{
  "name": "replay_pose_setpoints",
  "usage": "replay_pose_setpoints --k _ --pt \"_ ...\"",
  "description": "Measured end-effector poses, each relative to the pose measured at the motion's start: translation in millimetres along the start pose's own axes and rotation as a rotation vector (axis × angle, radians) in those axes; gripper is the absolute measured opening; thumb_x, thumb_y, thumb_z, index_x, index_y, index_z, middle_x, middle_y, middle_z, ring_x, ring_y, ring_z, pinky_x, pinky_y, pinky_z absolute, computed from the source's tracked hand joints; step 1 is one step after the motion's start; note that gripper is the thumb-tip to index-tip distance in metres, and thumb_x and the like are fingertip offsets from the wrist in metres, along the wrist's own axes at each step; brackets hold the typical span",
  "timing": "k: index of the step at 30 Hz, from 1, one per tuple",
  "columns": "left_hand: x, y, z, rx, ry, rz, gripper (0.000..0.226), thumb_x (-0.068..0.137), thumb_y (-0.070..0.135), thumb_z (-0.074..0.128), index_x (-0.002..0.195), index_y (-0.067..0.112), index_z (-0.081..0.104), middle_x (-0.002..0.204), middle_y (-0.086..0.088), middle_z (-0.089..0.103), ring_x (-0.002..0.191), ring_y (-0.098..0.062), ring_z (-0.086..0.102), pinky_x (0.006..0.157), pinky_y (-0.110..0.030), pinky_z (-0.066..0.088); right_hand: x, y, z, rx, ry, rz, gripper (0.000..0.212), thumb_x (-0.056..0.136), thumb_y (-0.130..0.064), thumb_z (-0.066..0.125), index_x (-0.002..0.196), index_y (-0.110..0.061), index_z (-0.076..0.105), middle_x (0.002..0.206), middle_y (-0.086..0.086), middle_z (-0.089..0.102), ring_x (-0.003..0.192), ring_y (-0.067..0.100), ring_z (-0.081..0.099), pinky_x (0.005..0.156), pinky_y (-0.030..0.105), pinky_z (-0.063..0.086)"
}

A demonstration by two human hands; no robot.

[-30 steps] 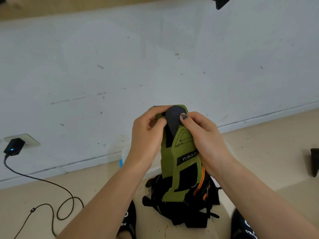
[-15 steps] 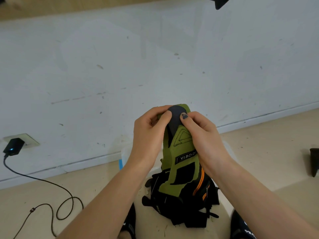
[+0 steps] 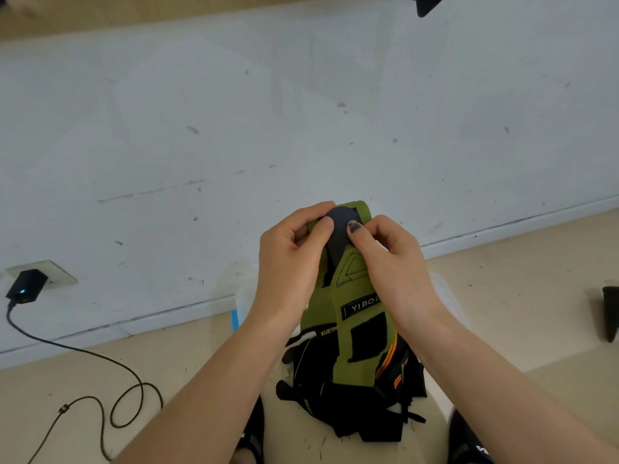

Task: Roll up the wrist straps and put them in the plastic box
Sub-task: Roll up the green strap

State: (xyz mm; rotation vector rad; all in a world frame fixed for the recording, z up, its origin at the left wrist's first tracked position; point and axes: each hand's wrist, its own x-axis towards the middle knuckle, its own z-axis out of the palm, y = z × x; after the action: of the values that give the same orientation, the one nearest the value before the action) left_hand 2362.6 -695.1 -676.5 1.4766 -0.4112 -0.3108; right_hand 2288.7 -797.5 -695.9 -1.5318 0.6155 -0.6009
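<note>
A green wrist strap (image 3: pixel 355 316) with a black label and a dark rounded tab at its top hangs upright in front of me. My left hand (image 3: pixel 288 269) pinches its top left edge, thumb on the dark tab. My right hand (image 3: pixel 392 262) grips the top right side, its thumb also pressing the tab. The strap's lower end reaches down to a pile of black and orange straps (image 3: pixel 348 396) on the floor. A clear plastic box (image 3: pixel 445 296) stands behind my hands, mostly hidden by them.
A white wall rises close ahead above a skirting board. A black charger (image 3: pixel 25 287) sits in a wall socket at left, its cable (image 3: pixel 130 393) looping over the beige floor. A dark object (image 3: pixel 610 313) stands at far right. My black shoes show at the bottom edge.
The strap's hanging length has grown shorter as its top end is rolled between my thumbs. Both hands stay in nearly the same place.
</note>
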Motion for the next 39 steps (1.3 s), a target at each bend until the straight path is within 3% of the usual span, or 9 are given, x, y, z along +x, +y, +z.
replay_pose_setpoints --k 6,11,14,16,20,24,27,33,39 --pt "1.7 -0.3 -0.5 -0.013 0.045 -0.004 0.026 0.099 0.012 0.065 0.101 0.034 0.079 0.094 -0.004 0.078 0.096 -0.025 0.072 0.094 -0.045 0.06 -0.3 2.0 0.3 -0.125 0.024 -0.019 0.05 0.1 -0.045 0.063 0.073 -0.006 0.046 0.063 -0.006 0.048 0.06 0.009 0.045 0.054 0.014 0.039" --pt "6.7 -1.1 -0.7 -0.098 0.084 -0.072 0.022 0.099 0.01 0.064 0.109 0.026 0.076 0.091 0.007 0.078 0.096 -0.011 0.074 0.092 -0.037 0.061 -1.7 3.4 1.6 -0.248 0.082 -0.094 0.042 0.096 -0.048 0.066 0.084 -0.016 0.041 0.063 -0.008 0.039 0.05 0.007 0.034 0.047 0.018 0.034" --pt "8.1 -3.7 1.6 -0.118 0.107 -0.069 0.021 0.099 0.01 0.063 0.11 0.023 0.076 0.083 0.007 0.074 0.09 -0.01 0.073 0.085 -0.031 0.061 -4.7 2.9 2.8 -0.327 0.077 -0.129 0.04 0.097 -0.051 0.063 0.106 -0.018 0.042 0.068 -0.011 0.051 0.05 0.007 0.049 0.048 0.018 0.043" --pt "8.2 -5.2 3.5 -0.13 0.124 -0.067 0.021 0.1 0.01 0.062 0.11 0.022 0.076 0.084 0.008 0.073 0.09 -0.009 0.072 0.081 -0.027 0.059 -5.1 2.6 2.6 -0.41 0.038 -0.13 0.038 0.099 -0.055 0.057 0.117 -0.024 0.043 0.073 -0.008 0.06 0.058 0.009 0.059 0.054 0.028 0.05" --pt "9.5 -6.0 5.4 -0.147 0.149 -0.061 0.019 0.101 0.013 0.061 0.107 0.022 0.076 0.077 0.012 0.071 0.086 -0.007 0.07 0.08 -0.026 0.056 -0.7 5.4 -0.9 -0.671 0.102 -0.273 0.048 0.096 -0.064 0.043 0.084 -0.019 0.049 0.067 -0.002 0.055 0.072 0.02 0.052 0.061 0.036 0.04" --pt "10.7 -6.1 9.6 -0.12 0.175 -0.031 0.014 0.101 0.022 0.063 0.106 0.026 0.076 0.084 0.01 0.072 0.093 -0.013 0.071 0.088 -0.037 0.061 2.7 0.5 -0.4 -0.31 0.006 -0.172 0.05 0.1 -0.047 0.059 0.076 -0.006 0.045 0.063 -0.005 0.045 0.059 0.009 0.039 0.055 0.023 0.034" --pt "9.2 -8.7 12.2 -0.009 0.145 -0.019 0.01 0.101 0.035 0.062 0.104 0.032 0.071 0.092 0.014 0.07 0.094 -0.009 0.069 0.091 -0.046 0.06 1.4 0.3 1.2 -0.049 -0.076 -0.128 0.041 0.102 -0.031 0.063 0.082 0.002 0.048 0.069 0.005 0.047 0.066 0.019 0.044 0.061 0.036 0.039" --pt "11.9 -11.0 13.0 0.176 0.155 0.1 0.013 0.102 0.029 0.057 0.113 0.028 0.066 0.104 0.01 0.07 0.1 -0.008 0.068 0.092 -0.039 0.057 -1.5 -6.4 2.2 0.024 -0.127 0.004 0.036 0.103 -0.035 0.06 0.077 -0.01 0.055 0.068 -0.001 0.053 0.064 0.016 0.052 0.06 0.034 0.044" --pt "4.7 -11.8 15.6 0.142 0.029 -0.013 0.026 0.104 0.044 0.052 0.126 0.03 0.05 0.093 0.004 0.067 0.084 -0.006 0.067 0.077 -0.029 0.057 4.6 -6.2 -0.1 0.053 -0.015 -0.032 0.041 0.105 -0.034 0.056 0.089 0.005 0.051 0.074 0.006 0.052 0.07 0.021 0.051 0.067 0.039 0.045"
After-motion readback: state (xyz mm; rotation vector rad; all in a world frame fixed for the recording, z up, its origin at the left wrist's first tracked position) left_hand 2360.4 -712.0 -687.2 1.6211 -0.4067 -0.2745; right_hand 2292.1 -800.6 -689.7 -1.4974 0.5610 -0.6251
